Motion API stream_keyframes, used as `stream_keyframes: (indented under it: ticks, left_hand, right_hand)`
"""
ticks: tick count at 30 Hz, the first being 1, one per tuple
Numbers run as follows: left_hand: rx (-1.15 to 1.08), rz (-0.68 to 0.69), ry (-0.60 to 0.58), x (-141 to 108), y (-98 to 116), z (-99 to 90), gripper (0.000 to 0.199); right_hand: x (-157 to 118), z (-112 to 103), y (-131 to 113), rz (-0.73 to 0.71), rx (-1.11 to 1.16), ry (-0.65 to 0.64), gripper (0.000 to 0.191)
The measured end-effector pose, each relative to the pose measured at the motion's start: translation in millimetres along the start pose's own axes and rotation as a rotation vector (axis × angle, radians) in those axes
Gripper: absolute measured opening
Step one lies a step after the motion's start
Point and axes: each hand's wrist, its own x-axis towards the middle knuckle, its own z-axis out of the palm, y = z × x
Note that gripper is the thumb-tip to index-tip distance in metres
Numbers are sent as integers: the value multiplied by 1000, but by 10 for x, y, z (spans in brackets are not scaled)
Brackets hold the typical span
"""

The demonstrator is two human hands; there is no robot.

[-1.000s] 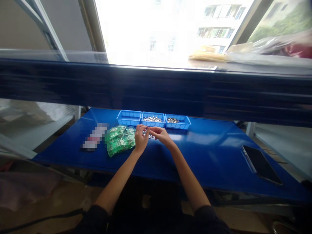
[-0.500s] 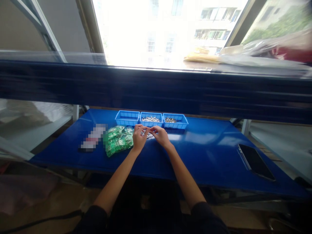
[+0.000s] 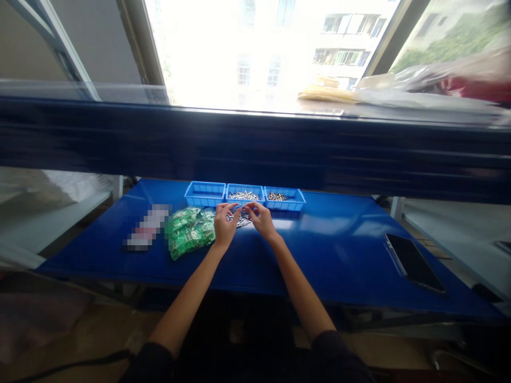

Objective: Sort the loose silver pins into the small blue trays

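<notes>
My left hand (image 3: 225,224) and my right hand (image 3: 260,219) meet over a loose pile of small metal pins or screws (image 3: 242,219) on the blue table. The fingers of both hands are pinched, and what they hold is too small to make out. Just behind them stands a blue bin (image 3: 245,204) with many silvery metal pieces in it. To its right, another blue bin (image 3: 285,205) holds a smaller heap of similar pieces. A third blue bin (image 3: 205,202) on the left shows a bare bottom. Beside my left hand lies a heap of green plastic packets (image 3: 189,231).
A blurred-out object (image 3: 148,227) lies left of the packets on the table (image 3: 327,266). At the right end is a dark phone (image 3: 415,263). A dark blue beam (image 3: 255,146) crosses above the table's back edge, with grey shelves (image 3: 67,218) at the sides.
The whole view has shifted slightly. My fingertips have drawn a little apart, and more of the metal pile shows between my hands.
</notes>
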Motion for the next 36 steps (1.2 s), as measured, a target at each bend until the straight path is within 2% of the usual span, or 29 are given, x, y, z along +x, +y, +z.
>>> stream_keyframes:
  ticks: [5,13,19,24,26,31,36]
  left_hand:
    - [-21,10,8,6,-28,13,29]
    - [39,8,24,5,-60,22,24]
    - [9,-12,47,4,-14,5,24]
    - [-22,-27,65,6,-7,-4,26]
    - [-16,-4,20,0,-21,7,25]
    - [63,54,-237,-51,-69,55,21]
    - [114,79,-299,-78,-51,52,17]
  right_hand:
    - [2,20,42,-54,69,-67,29]
    - [-93,160,10,-90,7,-178,28]
    - [-53,115,-37,-46,182,-108,33]
    - [-4,14,-61,122,347,-51,38]
    - [6,20,-57,173,407,-27,40]
    - [38,33,-18,230,410,78,46]
    - [60,-87,45,299,270,188,48]
